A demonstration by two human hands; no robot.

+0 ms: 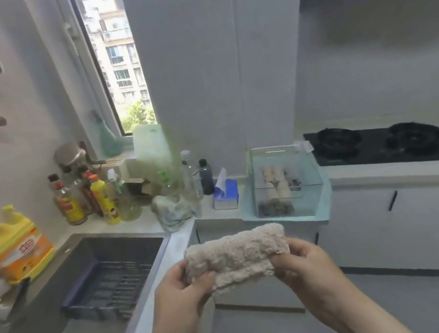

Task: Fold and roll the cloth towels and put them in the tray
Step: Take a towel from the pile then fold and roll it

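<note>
Past the sink (50,322), the left hand (179,285) pinches one end of a folded beige towel (238,255) and the right hand (302,262) pinches the other. The towel is held in the air, off the counter's (386,173) front edge. Beyond it the clear tray (311,174) sits near that edge, beside the stove (382,146), with rolled towels (272,181) inside.
</note>
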